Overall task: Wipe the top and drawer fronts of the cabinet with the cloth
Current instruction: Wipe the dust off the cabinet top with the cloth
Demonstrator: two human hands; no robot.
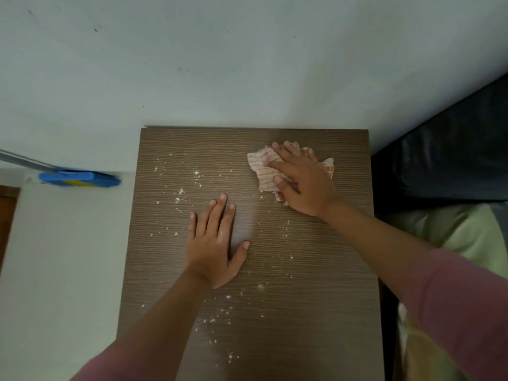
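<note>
The cabinet top is a brown wood-grain panel seen from above, sprinkled with white crumbs and powder across its left and middle parts. A white cloth with thin red stripes lies crumpled near the far right corner. My right hand presses flat on the cloth, fingers spread over it. My left hand rests palm down on the bare wood near the middle, fingers apart, holding nothing. The drawer fronts are out of sight below the top.
A pale wall rises directly behind the cabinet. A blue broom head with a metal handle leans at the left. A dark mattress or cushion and pale green fabric sit close on the right side.
</note>
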